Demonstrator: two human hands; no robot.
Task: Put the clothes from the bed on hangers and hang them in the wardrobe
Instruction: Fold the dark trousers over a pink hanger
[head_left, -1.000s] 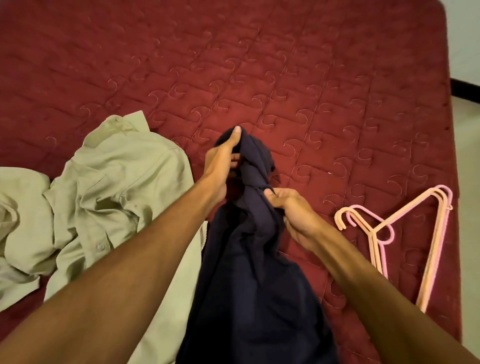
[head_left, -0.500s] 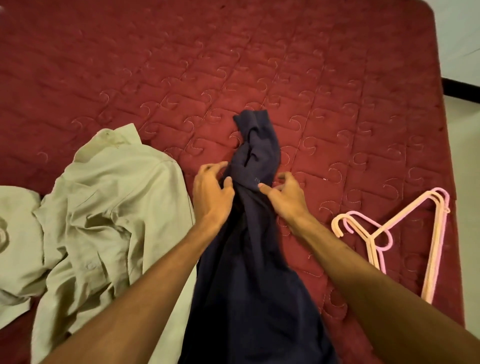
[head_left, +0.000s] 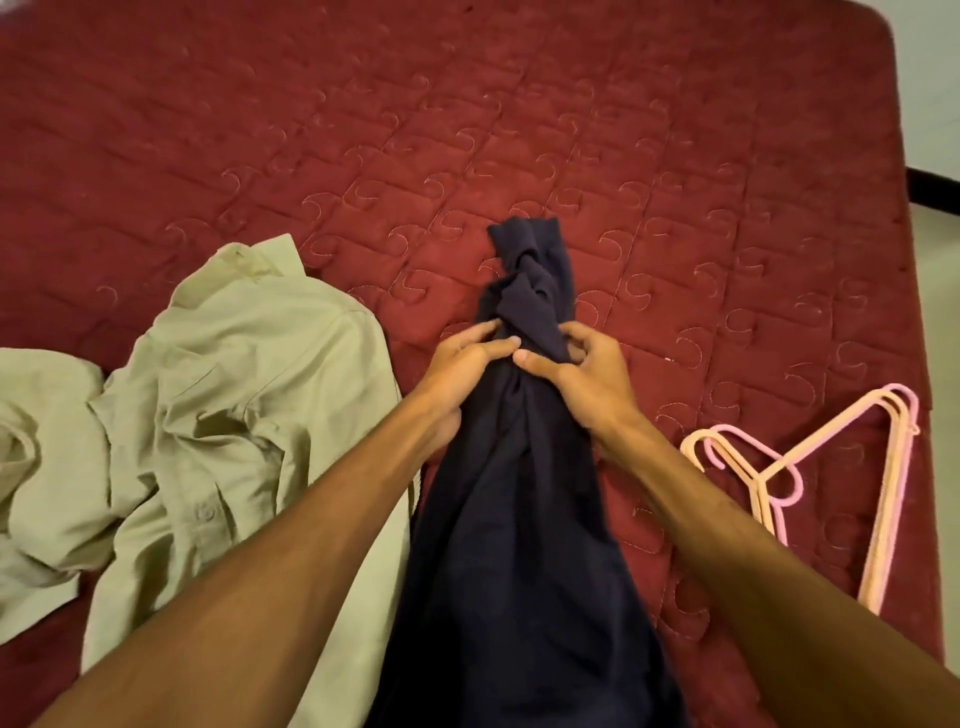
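Observation:
A dark navy garment (head_left: 519, 519) lies lengthwise on the red quilted bed (head_left: 363, 130), its far end twisted into a bunch. My left hand (head_left: 462, 364) grips the twisted part from the left, thumb across the cloth. My right hand (head_left: 582, 374) grips the same part from the right, thumb tip meeting the left thumb. A pale green shirt (head_left: 234, 389) lies crumpled to the left. Pink and peach plastic hangers (head_left: 810, 467) lie stacked on the bed at the right.
Another pale green garment (head_left: 41, 457) is bunched at the far left edge. The bed's right edge runs down beside a light floor (head_left: 940, 312) with a dark skirting strip at the wall.
The twisted end of the navy garment was set down flat on the bed. Both hands slid down and closed around the twist from either side, thumbs now meeting.

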